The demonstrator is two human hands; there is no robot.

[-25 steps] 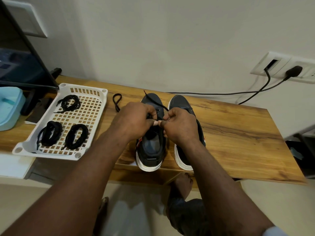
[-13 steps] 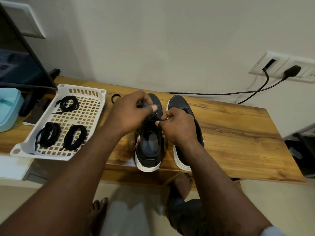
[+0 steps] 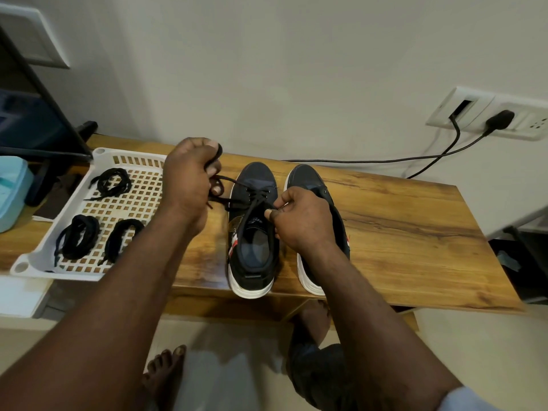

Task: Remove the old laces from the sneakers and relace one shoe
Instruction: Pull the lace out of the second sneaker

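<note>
Nearest the camera, two bare forearms reach forward over a pale floor, with a bare foot (image 3: 164,370) on the floor below the left arm. The wooden table (image 3: 400,232) carries two dark sneakers with white soles, standing side by side, heels toward the person and toes toward the wall. The left sneaker (image 3: 253,232) stands near the table's front edge, its opening in plain view; a black lace (image 3: 252,200) crosses its upper eyelets. The right hand (image 3: 299,219) sits at the top of this shoe, thumb and forefinger pinched shut on one strand of the lace just above the tongue. The right sneaker (image 3: 314,185) stands just beside the left one and is partly covered by the right hand and wrist; whether it carries a lace cannot be told. The left hand (image 3: 188,179) is raised to the left of the shoe, fingers curled closed around the other end of the lace, which runs taut from the eyelets to the fist and loops around the fingers. To the left of the hands, a white perforated tray (image 3: 53,256) rests on the table and holds three bundles of black laces (image 3: 78,238), each lying apart from the others. Beyond the tray sits a light blue box (image 3: 12,191) at the left frame edge. On the wall behind, a black plug (image 3: 499,118) sits in a white socket plate, its cable trailing down to the table.
</note>
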